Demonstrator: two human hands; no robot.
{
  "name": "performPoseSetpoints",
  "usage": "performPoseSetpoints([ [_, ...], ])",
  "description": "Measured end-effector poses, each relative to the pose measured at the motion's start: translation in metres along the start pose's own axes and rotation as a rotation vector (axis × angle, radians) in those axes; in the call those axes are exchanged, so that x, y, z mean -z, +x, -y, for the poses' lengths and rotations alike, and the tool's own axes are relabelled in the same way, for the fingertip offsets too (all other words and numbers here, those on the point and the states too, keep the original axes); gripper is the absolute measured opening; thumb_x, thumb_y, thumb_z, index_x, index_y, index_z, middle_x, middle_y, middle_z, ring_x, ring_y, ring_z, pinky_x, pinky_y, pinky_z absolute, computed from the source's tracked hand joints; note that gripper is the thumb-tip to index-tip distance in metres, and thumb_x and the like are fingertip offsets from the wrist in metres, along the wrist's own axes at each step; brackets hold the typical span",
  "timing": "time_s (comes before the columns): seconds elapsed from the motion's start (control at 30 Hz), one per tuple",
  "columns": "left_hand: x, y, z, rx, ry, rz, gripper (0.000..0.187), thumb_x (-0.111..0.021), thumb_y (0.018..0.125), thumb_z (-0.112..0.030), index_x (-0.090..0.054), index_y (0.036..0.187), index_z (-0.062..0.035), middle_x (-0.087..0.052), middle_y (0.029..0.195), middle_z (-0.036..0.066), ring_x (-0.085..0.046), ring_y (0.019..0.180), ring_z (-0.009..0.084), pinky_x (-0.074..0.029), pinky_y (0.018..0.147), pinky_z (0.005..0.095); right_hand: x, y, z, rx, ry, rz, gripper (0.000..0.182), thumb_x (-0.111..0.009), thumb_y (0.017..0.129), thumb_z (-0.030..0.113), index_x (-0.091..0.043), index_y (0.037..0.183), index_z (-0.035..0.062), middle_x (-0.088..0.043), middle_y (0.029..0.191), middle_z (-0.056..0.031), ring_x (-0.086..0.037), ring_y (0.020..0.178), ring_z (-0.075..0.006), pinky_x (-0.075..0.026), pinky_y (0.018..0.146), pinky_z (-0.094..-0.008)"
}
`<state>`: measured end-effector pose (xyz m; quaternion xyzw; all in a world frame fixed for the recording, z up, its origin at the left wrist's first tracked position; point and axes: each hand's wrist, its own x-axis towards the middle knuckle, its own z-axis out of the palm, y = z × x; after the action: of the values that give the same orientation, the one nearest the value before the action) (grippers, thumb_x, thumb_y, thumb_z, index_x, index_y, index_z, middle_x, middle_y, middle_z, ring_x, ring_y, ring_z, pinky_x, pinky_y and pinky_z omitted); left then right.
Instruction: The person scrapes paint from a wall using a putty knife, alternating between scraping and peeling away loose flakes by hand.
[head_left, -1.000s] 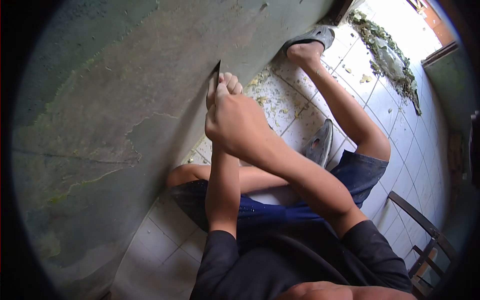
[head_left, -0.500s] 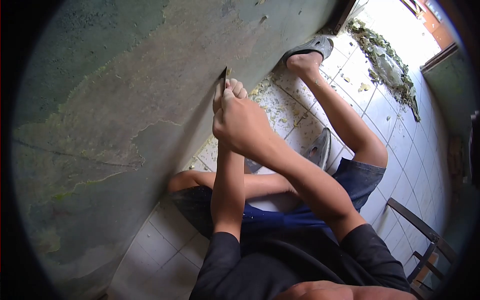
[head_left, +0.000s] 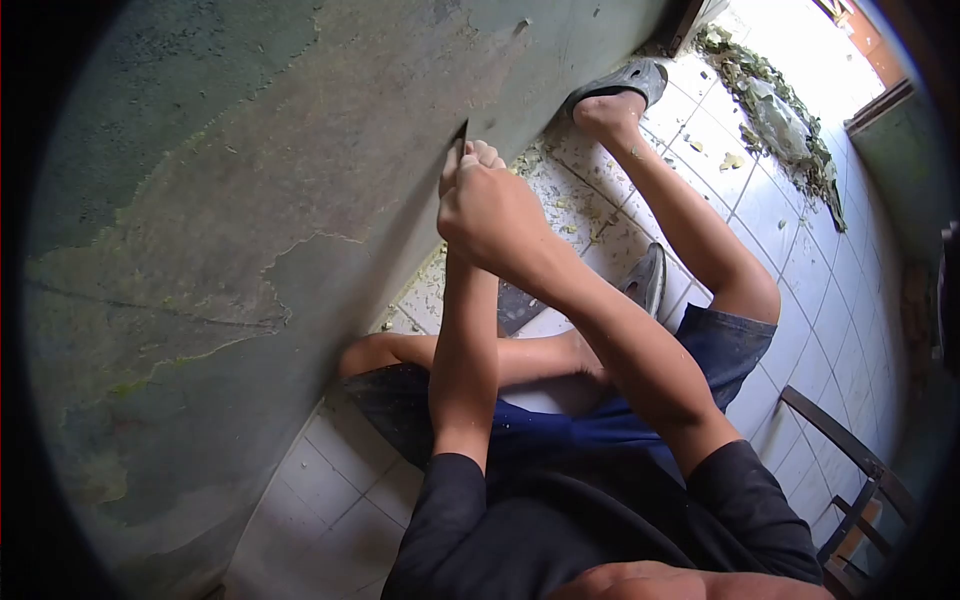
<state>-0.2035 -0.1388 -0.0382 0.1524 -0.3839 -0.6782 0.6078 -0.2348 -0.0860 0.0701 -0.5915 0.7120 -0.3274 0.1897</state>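
Note:
Both of my hands are closed together on a scraper [head_left: 461, 131], whose thin dark blade is seen nearly edge-on, its tip right at the wall [head_left: 240, 190]. My right hand [head_left: 490, 212] is nearer the camera and hides most of the handle. Behind it, my left hand [head_left: 485, 154] shows only pale, dusty-looking fingers wrapped around the tool. Patches of paint have come off the grey-green wall, leaving ragged edges around a bare brownish area.
Paint flakes litter the white tiled floor [head_left: 760, 215] along the wall. A heap of peeled scraps [head_left: 735, 75] with a clear plastic bag [head_left: 778, 125] lies at upper right. My legs are spread on the floor, in grey clogs [head_left: 635, 80]. A dark chair [head_left: 830, 435] stands at lower right.
Both hands and the scraper have moved slightly up and to the right along the wall. The grip stays closed.

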Motion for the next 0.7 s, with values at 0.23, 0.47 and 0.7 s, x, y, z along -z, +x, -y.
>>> performPoseSetpoints([
  [0.23, 0.007, 0.017, -0.010, 0.309, -0.376, 0.088, 0.021, -0.046, 0.110, -0.023, -0.047, 0.098, -0.0055, -0.033, 0.082, 0.000, -0.031, 0.070, 0.0127, -0.031, 0.065, 0.0270, 0.011, -0.006, -0.005, 0.005, 0.000, 0.030, 0.049, -0.053, 0.091, 0.014, -0.057, 0.129, -0.0170, -0.067, 0.076, -0.0331, -0.070, 0.070, -0.0476, -0.057, 0.069, -0.0540],
  [0.47, -0.008, 0.020, -0.020, 0.271, -0.331, 0.190, 0.030, -0.049, 0.110, -0.026, -0.043, 0.085, -0.0103, -0.032, 0.070, -0.003, -0.030, 0.062, 0.0105, -0.030, 0.058, 0.0274, 0.011, -0.011, -0.003, 0.013, -0.002, -0.048, 0.039, -0.051, 0.091, 0.013, -0.061, 0.116, -0.0158, -0.067, 0.074, -0.0325, -0.069, 0.070, -0.0489, -0.058, 0.070, -0.0541],
  [0.7, -0.016, 0.017, -0.025, 0.324, -0.363, -0.009, 0.019, -0.044, 0.110, -0.017, -0.043, 0.096, -0.0047, -0.032, 0.085, 0.002, -0.033, 0.074, 0.0143, -0.033, 0.069, 0.0286, 0.013, -0.015, 0.000, 0.046, 0.022, -0.135, 0.035, -0.051, 0.091, 0.015, -0.065, 0.107, -0.0133, -0.068, 0.081, -0.0344, -0.070, 0.074, -0.0494, -0.058, 0.074, -0.0541],
])
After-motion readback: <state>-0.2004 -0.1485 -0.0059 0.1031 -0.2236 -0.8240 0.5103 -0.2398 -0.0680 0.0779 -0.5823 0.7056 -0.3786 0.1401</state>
